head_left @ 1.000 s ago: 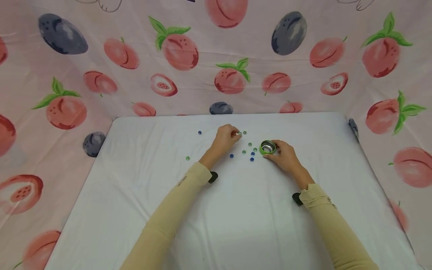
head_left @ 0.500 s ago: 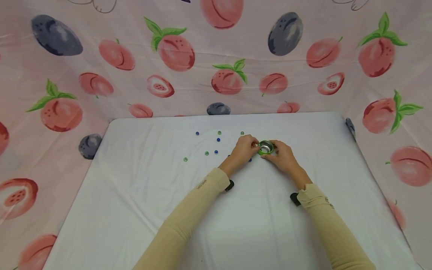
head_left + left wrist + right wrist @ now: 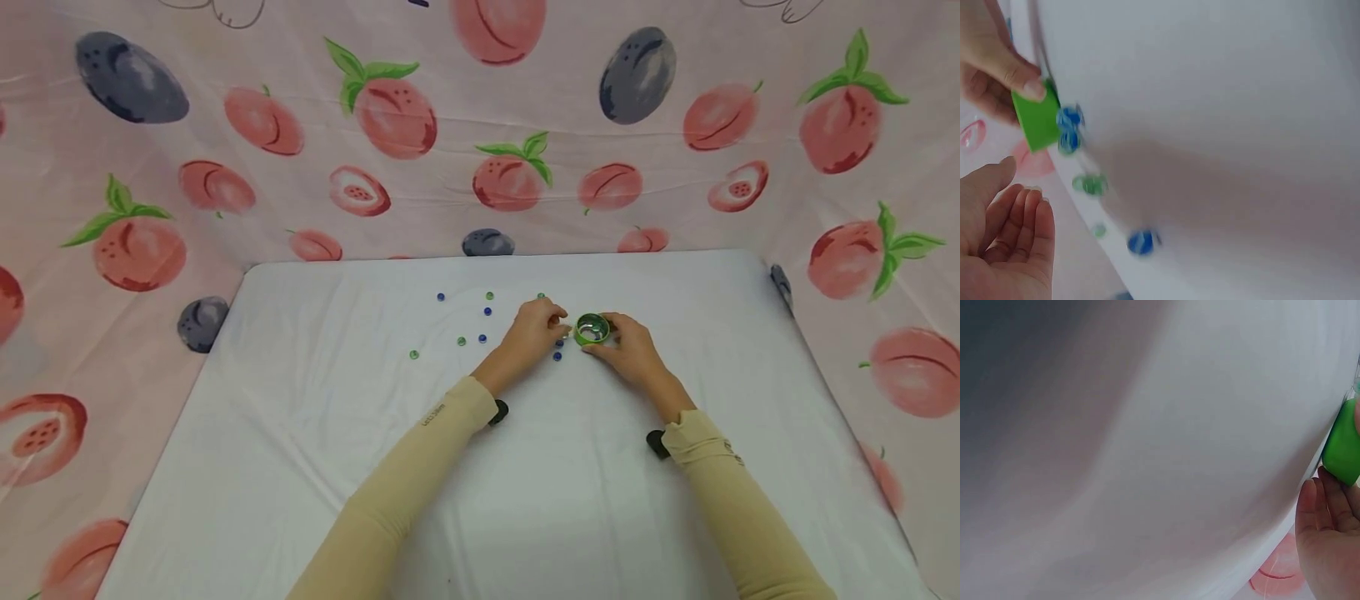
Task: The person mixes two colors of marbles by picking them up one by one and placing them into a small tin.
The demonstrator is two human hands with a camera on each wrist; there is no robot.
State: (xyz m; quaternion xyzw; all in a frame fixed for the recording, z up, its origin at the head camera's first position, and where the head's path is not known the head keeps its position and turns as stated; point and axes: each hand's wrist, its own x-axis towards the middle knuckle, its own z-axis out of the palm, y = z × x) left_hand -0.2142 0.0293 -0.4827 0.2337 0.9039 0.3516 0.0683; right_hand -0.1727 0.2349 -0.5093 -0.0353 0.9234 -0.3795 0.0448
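My right hand [image 3: 636,348] grips a small round cup [image 3: 591,341], green outside with a shiny metal lining, standing on the white table. Thumb and fingers reach round the cup's right side; the left wrist view shows its green wall [image 3: 1036,125] under the thumb. Just left of the cup, my left hand [image 3: 531,332] hovers with thumb and fingers parted. Nothing shows between the left fingers [image 3: 1040,231] in the left wrist view. Two blue glass marbles [image 3: 1069,131] lie against the cup, with green marbles [image 3: 1091,184] and another blue marble [image 3: 1141,242] nearby.
Farther left on the white cloth [image 3: 315,375] lie several more blue and green marbles, among them a green marble [image 3: 414,355] and a blue marble [image 3: 441,297]. Another green marble [image 3: 542,296] sits behind the left hand. A fruit-print curtain [image 3: 427,208] encloses the back and sides.
My left hand, pinching a small green marble at first, moved right to the cup's rim, then drew back slightly with its fingers parted. The right hand stayed on the cup.
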